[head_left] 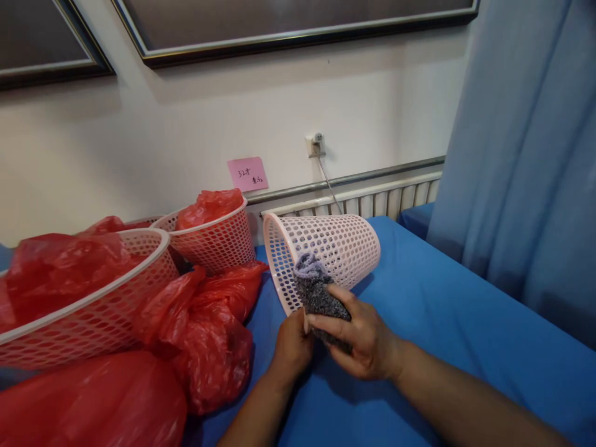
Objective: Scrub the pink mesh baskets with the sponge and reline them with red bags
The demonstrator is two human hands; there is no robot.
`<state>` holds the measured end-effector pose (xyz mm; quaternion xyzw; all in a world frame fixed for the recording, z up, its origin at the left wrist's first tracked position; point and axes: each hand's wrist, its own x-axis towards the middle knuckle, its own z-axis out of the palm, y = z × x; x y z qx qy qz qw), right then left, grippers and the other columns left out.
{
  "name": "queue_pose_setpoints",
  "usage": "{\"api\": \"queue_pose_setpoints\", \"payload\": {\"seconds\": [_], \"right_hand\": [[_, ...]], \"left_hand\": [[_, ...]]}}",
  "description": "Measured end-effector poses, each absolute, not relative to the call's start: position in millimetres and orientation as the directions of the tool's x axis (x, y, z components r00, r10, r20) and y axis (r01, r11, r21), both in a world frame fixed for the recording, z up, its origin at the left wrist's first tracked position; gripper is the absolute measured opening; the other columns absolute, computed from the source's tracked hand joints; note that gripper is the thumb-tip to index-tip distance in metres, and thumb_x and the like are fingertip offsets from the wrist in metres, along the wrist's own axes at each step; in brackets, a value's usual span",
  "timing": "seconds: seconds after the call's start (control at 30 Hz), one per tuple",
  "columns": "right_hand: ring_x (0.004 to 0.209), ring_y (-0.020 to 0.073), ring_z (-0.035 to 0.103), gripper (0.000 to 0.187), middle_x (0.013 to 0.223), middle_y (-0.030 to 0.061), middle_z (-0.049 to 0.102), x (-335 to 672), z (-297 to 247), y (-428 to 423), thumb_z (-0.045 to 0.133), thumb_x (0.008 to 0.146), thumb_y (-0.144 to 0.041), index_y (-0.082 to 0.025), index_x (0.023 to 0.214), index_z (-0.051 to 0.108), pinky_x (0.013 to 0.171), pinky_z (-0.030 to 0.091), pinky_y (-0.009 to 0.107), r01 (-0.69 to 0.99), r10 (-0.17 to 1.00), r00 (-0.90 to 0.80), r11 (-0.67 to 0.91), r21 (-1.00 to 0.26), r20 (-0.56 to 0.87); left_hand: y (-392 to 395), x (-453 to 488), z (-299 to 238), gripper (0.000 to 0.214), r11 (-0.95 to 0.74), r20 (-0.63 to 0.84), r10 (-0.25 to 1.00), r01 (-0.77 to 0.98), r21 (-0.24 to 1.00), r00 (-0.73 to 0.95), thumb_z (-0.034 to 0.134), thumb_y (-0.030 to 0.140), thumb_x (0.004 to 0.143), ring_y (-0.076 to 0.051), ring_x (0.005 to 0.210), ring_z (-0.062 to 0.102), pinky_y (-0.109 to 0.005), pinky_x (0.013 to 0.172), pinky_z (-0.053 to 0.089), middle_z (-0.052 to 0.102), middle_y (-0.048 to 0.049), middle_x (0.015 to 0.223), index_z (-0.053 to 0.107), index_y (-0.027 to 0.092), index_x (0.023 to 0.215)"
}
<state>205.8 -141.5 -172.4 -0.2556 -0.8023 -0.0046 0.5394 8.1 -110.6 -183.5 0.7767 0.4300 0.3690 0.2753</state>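
A pale pink perforated plastic wastebasket (347, 239) lies tilted on its side, its open mouth facing left. My left hand (293, 344) is closed on the near part of its rim. In my right hand (365, 335) is a dark grey cloth (319, 295) with a lighter purplish end, bunched between the fingers and thumb. The cloth is against the basket's outer side close to the rim. Part of the rim is hidden behind the cloth and my hands.
Red plastic bags (205, 335) lie to the left on the blue-covered surface (419, 298). Several similar baskets (139, 304) lined with red bags stand there too. Behind are a radiator (382, 202), a plugged socket (315, 146) and a pink note (248, 174). A blue curtain (521, 155) hangs at right.
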Motion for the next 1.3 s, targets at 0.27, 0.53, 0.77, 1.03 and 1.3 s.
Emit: {"api": "queue_pose_setpoints", "payload": {"seconds": [0.27, 0.53, 0.77, 1.03, 1.3], "right_hand": [[0.117, 0.0379, 0.066, 0.054, 0.120, 0.0182, 0.067, 286.2, -192.7, -56.4, 0.059, 0.078, -0.034, -0.013, 0.127, 0.069, 0.105, 0.052, 0.064, 0.286, 0.731, 0.620, 0.127, -0.950, 0.284], [0.143, 0.0306, 0.049, 0.055, 0.159, 0.0119, 0.041, 234.5, -175.9, -110.7, 0.062, 0.087, -0.022, -0.029, 0.142, 0.061, 0.114, 0.048, 0.050, 0.542, 0.583, -0.087, 0.708, -0.453, 0.808], [0.134, 0.0271, 0.057, 0.056, 0.155, 0.0117, 0.047, 214.7, -171.9, -130.5, 0.060, 0.082, -0.014, -0.025, 0.137, 0.062, 0.108, 0.054, 0.042, 0.408, 0.438, -0.396, 0.871, -0.273, 0.807], [0.126, 0.0339, 0.061, 0.051, 0.131, 0.0154, 0.061, 272.5, -193.4, -66.7, 0.060, 0.081, -0.034, -0.019, 0.129, 0.069, 0.115, 0.046, 0.058, 0.449, 0.691, 0.570, 0.190, -0.873, 0.444], [0.140, 0.0279, 0.054, 0.063, 0.161, 0.0095, 0.040, 204.9, -171.7, -143.9, 0.062, 0.084, -0.017, -0.031, 0.146, 0.057, 0.109, 0.054, 0.042, 0.416, 0.428, -0.309, 0.864, -0.284, 0.849]], "left_hand": [[-85.5, -5.5, -196.4, 0.032, -0.434, 0.320, 0.898, 0.485, 0.759, 0.302, 0.053, 0.023, 0.086, -0.028, 0.104, 0.075, -0.046, 0.100, 0.058, 0.082, -0.0050, 0.107, 0.081, 0.022, 0.103], [-85.9, -4.1, -195.3, 0.026, -0.433, 0.294, 0.895, 0.489, 0.757, 0.336, 0.060, 0.022, 0.084, -0.027, 0.099, 0.074, -0.044, 0.098, 0.058, 0.081, -0.0075, 0.104, 0.080, 0.021, 0.102], [-113.3, 6.3, -176.8, 0.035, -0.373, 0.366, 0.928, 0.208, 0.904, 0.075, 0.075, 0.036, 0.082, -0.025, 0.091, 0.074, -0.034, 0.084, 0.061, 0.080, -0.0089, 0.104, 0.076, 0.016, 0.111], [-110.2, 7.0, -184.4, 0.030, -0.445, 0.406, 0.895, 0.432, 0.784, 0.186, 0.063, 0.030, 0.089, -0.028, 0.099, 0.075, -0.040, 0.090, 0.059, 0.080, -0.0114, 0.108, 0.080, 0.017, 0.110], [-112.8, 7.1, -181.2, 0.023, -0.480, 0.356, 0.876, 0.522, 0.705, 0.325, 0.056, 0.021, 0.088, -0.023, 0.080, 0.072, -0.034, 0.080, 0.059, 0.079, -0.0050, 0.085, 0.078, 0.020, 0.091]]}}
